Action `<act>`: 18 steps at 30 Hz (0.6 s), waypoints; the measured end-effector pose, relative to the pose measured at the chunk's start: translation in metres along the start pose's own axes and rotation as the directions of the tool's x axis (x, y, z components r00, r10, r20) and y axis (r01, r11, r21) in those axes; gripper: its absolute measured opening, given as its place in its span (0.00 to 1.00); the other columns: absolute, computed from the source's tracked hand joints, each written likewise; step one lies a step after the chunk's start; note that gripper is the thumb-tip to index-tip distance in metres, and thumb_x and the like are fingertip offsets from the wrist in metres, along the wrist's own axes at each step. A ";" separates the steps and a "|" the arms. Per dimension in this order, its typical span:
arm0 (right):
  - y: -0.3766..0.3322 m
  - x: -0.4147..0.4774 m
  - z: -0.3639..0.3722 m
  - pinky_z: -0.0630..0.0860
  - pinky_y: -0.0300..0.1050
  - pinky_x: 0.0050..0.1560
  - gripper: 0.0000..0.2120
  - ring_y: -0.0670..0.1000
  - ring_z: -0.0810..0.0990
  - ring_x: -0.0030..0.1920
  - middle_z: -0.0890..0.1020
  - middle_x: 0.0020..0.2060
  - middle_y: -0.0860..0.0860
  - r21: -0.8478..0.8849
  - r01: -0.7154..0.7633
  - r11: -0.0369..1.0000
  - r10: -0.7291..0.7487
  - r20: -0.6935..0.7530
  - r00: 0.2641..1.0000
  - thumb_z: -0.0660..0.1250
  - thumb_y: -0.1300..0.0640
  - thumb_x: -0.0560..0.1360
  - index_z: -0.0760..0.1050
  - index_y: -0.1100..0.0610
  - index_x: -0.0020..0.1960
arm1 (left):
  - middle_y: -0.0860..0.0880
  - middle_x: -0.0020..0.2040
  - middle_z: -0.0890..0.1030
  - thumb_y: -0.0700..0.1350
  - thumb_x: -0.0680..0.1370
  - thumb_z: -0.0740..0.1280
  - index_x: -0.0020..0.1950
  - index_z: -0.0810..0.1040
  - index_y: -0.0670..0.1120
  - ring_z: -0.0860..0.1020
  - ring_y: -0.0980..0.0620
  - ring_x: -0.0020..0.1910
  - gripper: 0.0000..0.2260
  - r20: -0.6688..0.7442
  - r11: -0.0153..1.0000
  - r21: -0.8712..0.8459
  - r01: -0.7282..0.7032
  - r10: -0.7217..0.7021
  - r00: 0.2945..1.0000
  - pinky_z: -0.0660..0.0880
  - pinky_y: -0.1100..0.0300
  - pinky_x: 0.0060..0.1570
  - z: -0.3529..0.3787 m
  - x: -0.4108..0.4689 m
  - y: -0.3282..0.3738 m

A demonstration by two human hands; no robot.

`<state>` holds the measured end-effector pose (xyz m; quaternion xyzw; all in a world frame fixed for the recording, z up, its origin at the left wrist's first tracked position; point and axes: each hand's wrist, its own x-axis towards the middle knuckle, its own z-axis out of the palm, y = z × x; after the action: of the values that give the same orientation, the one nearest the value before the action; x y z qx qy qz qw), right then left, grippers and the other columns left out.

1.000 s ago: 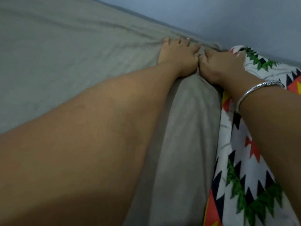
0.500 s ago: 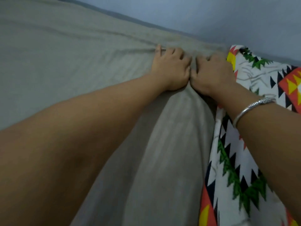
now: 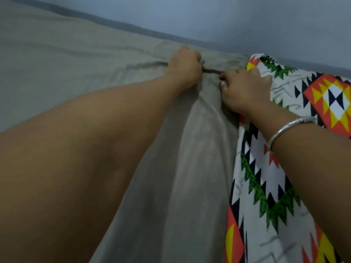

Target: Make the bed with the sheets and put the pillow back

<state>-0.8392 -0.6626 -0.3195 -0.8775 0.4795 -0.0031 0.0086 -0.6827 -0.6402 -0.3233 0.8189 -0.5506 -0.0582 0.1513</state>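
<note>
A plain grey-green sheet [image 3: 79, 69] covers the bed across the left and middle of the view. My left hand [image 3: 185, 64] grips a bunched ridge of that sheet near the far edge by the wall. My right hand [image 3: 245, 88], with a silver bangle on its wrist, grips the same ridge a short way to the right. The fold runs taut between the two fists. A patterned cloth [image 3: 266, 186] with black, green, orange and yellow triangles lies along the right side, partly under my right forearm. No pillow is in view.
A pale blue-grey wall [image 3: 247, 21] runs along the far side of the bed, meeting it in a dark line. The sheet shows long creases running toward me between my arms.
Both hands went from lying on the sheet side by side to curling into fists on it. They have moved apart and pulled up a ridge of sheet between them.
</note>
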 end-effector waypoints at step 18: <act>-0.033 0.060 0.016 0.54 0.62 0.71 0.37 0.62 0.60 0.72 0.64 0.72 0.57 -0.134 -0.151 0.979 0.169 0.131 0.977 0.55 0.43 0.69 0.60 0.59 0.73 | 0.41 0.71 0.68 0.48 0.81 0.54 0.71 0.64 0.44 0.60 0.44 0.73 0.19 0.102 0.990 0.094 -0.108 0.099 0.990 0.58 0.48 0.68 0.015 0.020 -0.007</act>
<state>-0.7789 -0.6953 -0.3350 -0.8329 0.5460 0.0898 -0.0112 -0.6723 -0.6592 -0.3380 0.7919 -0.6013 -0.0626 0.0863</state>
